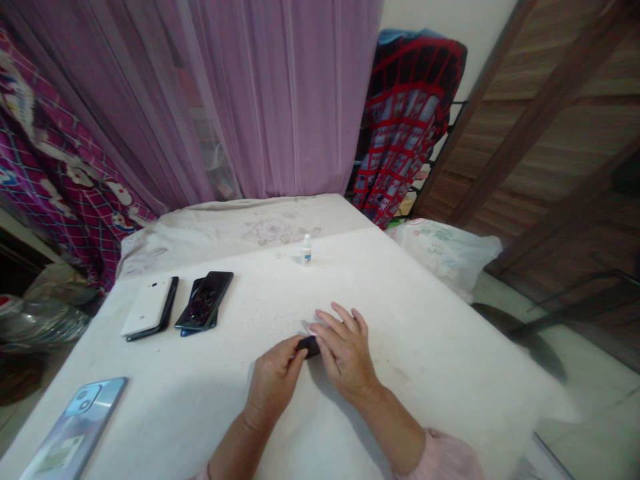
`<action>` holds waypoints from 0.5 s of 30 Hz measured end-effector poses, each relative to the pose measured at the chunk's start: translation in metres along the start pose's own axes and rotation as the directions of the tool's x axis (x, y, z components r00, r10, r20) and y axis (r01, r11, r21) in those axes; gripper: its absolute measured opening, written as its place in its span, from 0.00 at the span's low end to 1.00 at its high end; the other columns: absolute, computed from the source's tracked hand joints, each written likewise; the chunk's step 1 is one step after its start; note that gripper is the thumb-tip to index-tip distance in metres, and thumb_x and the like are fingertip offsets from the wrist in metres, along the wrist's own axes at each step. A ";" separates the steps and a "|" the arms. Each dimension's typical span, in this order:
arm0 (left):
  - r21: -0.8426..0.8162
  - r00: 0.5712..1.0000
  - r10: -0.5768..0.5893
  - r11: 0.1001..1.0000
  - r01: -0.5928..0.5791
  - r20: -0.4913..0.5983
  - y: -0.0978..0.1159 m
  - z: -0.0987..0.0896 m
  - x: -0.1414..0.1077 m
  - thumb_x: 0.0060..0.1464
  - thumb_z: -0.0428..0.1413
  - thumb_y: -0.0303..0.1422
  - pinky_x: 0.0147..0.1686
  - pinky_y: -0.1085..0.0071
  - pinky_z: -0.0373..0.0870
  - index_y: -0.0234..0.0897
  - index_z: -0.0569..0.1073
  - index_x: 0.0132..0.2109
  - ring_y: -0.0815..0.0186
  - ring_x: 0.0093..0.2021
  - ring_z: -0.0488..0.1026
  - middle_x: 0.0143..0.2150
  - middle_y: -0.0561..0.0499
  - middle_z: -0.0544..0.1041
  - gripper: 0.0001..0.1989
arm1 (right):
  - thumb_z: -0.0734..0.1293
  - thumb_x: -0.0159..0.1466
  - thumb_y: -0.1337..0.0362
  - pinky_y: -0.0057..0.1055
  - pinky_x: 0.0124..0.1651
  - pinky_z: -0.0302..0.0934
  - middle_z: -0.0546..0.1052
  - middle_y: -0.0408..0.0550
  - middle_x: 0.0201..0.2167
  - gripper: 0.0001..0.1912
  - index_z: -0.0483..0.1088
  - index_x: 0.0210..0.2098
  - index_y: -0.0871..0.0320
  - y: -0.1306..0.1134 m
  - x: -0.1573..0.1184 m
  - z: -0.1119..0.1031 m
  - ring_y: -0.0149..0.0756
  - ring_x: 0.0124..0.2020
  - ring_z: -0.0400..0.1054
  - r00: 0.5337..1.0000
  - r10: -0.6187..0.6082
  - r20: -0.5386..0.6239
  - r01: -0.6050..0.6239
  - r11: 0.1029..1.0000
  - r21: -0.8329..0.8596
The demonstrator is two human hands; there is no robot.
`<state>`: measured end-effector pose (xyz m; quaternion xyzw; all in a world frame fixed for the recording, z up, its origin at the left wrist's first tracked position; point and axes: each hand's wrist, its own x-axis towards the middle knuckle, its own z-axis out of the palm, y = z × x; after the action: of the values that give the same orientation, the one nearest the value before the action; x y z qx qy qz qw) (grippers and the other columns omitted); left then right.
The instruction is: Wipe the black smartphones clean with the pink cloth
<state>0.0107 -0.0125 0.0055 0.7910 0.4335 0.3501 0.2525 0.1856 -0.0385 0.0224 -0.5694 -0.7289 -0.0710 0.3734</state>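
A small, dark black object (pixel 309 346) lies between my two hands, low over the white table; its exact kind is hidden by the fingers. My left hand (pixel 276 377) is closed, pinching the object's left end between thumb and forefinger. At the other end, my right hand (pixel 345 353) grips it with thumb and forefinger, while its remaining fingers stretch forward. Beyond the hands stands a small white bottle (pixel 306 252) with a blue-marked label, upright on the tablecloth.
To the left lie a white phone (pixel 148 307) on a dark one, a black phone (pixel 206 301) on another, and a light blue phone (pixel 75 430) nearer me. A small clear piece (pixel 281 255) sits beside the bottle. A plastic bag (pixel 445 250) is past the table's right edge.
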 end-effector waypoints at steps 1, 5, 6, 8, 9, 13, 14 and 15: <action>-0.016 0.999 -0.045 0.999 0.045 0.009 -0.001 0.000 0.001 0.59 0.50 0.34 0.38 0.73 0.73 0.43 0.73 0.46 0.66 0.37 0.78 0.37 0.54 0.80 0.11 | 0.60 0.65 0.68 0.50 0.62 0.42 0.76 0.44 0.51 0.13 0.74 0.44 0.49 0.010 0.002 -0.001 0.44 0.61 0.58 0.999 0.035 -0.008 -0.035 0.999 -0.027; -0.069 0.973 -0.229 0.970 0.232 0.041 -0.005 0.000 0.006 0.57 0.51 0.36 0.35 0.73 0.73 0.43 0.74 0.44 0.66 0.34 0.78 0.34 0.55 0.80 0.11 | 0.58 0.67 0.62 0.50 0.56 0.53 0.76 0.49 0.48 0.14 0.76 0.41 0.51 0.064 0.007 -0.014 0.47 0.54 0.63 0.957 0.252 -0.141 -0.268 0.957 -0.110; -0.070 0.963 -0.264 0.961 0.267 0.045 -0.005 -0.001 0.007 0.56 0.51 0.37 0.35 0.73 0.73 0.42 0.74 0.46 0.66 0.33 0.78 0.33 0.55 0.80 0.13 | 0.58 0.67 0.61 0.47 0.53 0.58 0.77 0.51 0.46 0.15 0.77 0.40 0.52 0.076 0.008 -0.017 0.45 0.50 0.66 0.948 0.277 -0.159 -0.293 0.952 -0.089; -0.046 0.950 -0.308 0.950 0.310 0.042 -0.007 -0.001 0.009 0.55 0.51 0.37 0.35 0.72 0.73 0.41 0.73 0.50 0.66 0.32 0.78 0.33 0.55 0.80 0.16 | 0.58 0.66 0.58 0.41 0.47 0.63 0.76 0.51 0.41 0.16 0.77 0.40 0.53 0.089 0.007 -0.022 0.42 0.43 0.69 0.930 0.331 -0.160 -0.341 0.939 -0.042; -0.018 0.949 -0.313 0.949 0.314 0.034 -0.008 -0.002 0.010 0.54 0.51 0.38 0.36 0.71 0.74 0.41 0.72 0.51 0.66 0.32 0.78 0.34 0.55 0.80 0.18 | 0.58 0.66 0.57 0.38 0.44 0.64 0.76 0.51 0.38 0.17 0.77 0.41 0.53 0.091 0.006 -0.023 0.40 0.40 0.69 0.923 0.359 -0.140 -0.364 0.931 -0.013; 0.179 0.969 -0.249 0.953 0.244 0.004 -0.008 -0.005 0.010 0.55 0.50 0.37 0.41 0.67 0.72 0.40 0.71 0.53 0.63 0.37 0.76 0.38 0.52 0.79 0.19 | 0.59 0.66 0.59 0.31 0.37 0.66 0.76 0.47 0.34 0.16 0.76 0.44 0.53 0.082 0.007 -0.015 0.35 0.34 0.71 0.925 0.381 -0.014 -0.374 0.915 0.149; 0.236 0.975 -0.221 0.948 0.215 0.001 -0.007 -0.006 0.010 0.56 0.50 0.36 0.41 0.66 0.72 0.39 0.72 0.52 0.62 0.38 0.76 0.38 0.51 0.79 0.18 | 0.59 0.66 0.60 0.30 0.39 0.66 0.76 0.47 0.35 0.15 0.76 0.43 0.53 0.079 0.009 -0.011 0.35 0.35 0.71 0.934 0.356 0.007 -0.351 0.917 0.190; 0.285 0.981 -0.195 0.940 0.187 0.000 -0.006 -0.007 0.010 0.56 0.50 0.36 0.42 0.65 0.72 0.39 0.72 0.51 0.61 0.39 0.75 0.38 0.50 0.79 0.17 | 0.60 0.65 0.61 0.31 0.40 0.66 0.77 0.47 0.35 0.14 0.76 0.43 0.53 0.077 0.012 -0.006 0.35 0.36 0.72 0.944 0.329 0.019 -0.324 0.919 0.224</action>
<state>0.0054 -0.0002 0.0090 0.7782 0.5501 0.2470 0.1755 0.2557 -0.0060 0.0091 -0.6365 -0.6236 0.0693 0.4486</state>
